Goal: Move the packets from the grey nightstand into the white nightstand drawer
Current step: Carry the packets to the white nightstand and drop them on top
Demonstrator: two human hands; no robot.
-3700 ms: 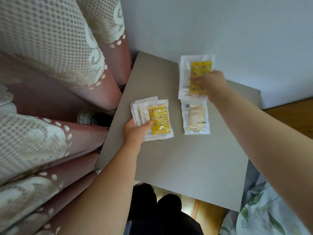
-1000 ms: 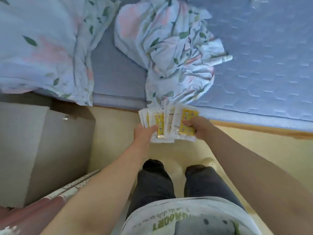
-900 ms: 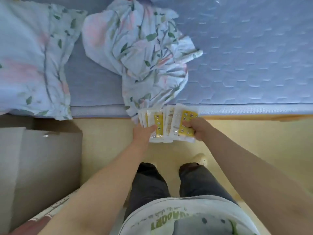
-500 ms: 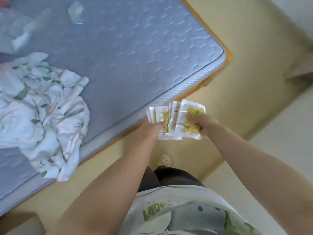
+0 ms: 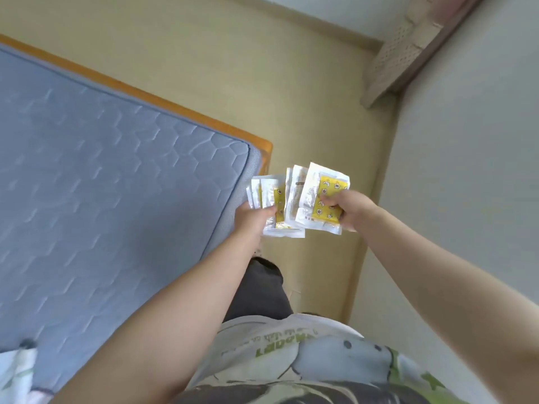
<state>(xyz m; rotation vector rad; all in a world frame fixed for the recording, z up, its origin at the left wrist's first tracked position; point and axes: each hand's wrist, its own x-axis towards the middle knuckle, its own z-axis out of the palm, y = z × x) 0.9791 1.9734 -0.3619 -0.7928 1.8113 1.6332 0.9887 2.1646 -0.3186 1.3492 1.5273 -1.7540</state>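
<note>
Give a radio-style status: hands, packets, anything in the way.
Left hand grips left packets; right hand grips right packets. Neither nightstand in view. Mattress corner beside left hand, not blocking.

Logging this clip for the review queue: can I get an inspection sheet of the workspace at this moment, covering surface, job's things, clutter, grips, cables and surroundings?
Surface: neither nightstand in view; the person stands on the yellowish floor by the bed corner.
Job's things: packets, held in two overlapping fans above the floor.
Clutter: floral cloth at the bottom left edge, on the mattress.
Grips: left hand pinches one fan; right hand pinches the other.
Cables: nothing seen.
Surroundings: blue quilted mattress, orange wooden bed frame, pale wall, patterned curtain hem at top right.
</note>
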